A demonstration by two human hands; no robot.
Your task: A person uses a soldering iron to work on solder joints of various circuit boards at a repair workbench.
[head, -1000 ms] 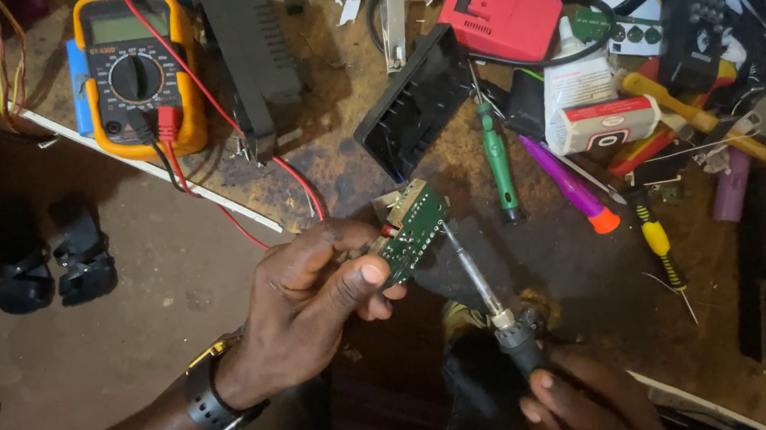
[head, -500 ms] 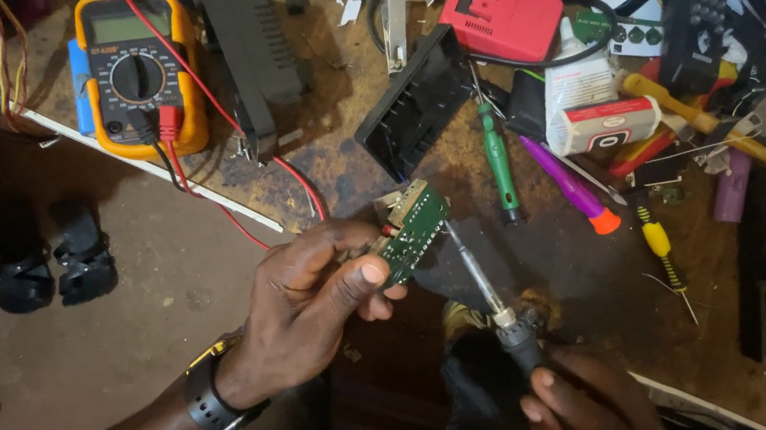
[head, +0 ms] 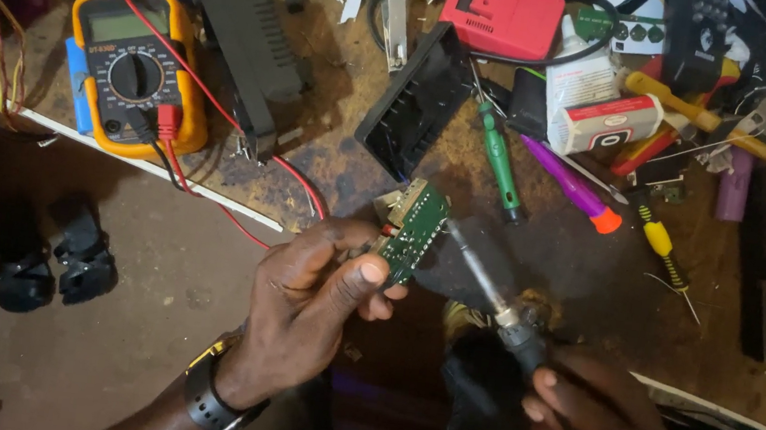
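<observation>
Head view looks down on a cluttered, stained wooden table [head: 332, 156] where the left hand [head: 316, 299] is clamped, thumb against fingers, on a small green rectangular circuit board [head: 415, 233], holding it tilted just off the table's near edge, seemingly so its face is open to the tool. The right hand [head: 594, 426] is wrapped shut around the dark handle of a soldering iron with a thin metal shaft [head: 482, 274], whose tip sits just beside the board's right edge; whether it touches is unclear. A black wristband rings the left wrist. Well apart on the table lie a yellow-cased multimeter with a round dial [head: 135, 72], its red lead trailing toward the board, a black ribbed plastic housing [head: 415, 103], a green-handled screwdriver [head: 500, 161], a purple-handled screwdriver with an orange cap [head: 574, 184] and a red boxy battery pack [head: 502, 12]. Compared with the earlier frames, nothing has visibly shifted: board, iron and both hands sit where they were
</observation>
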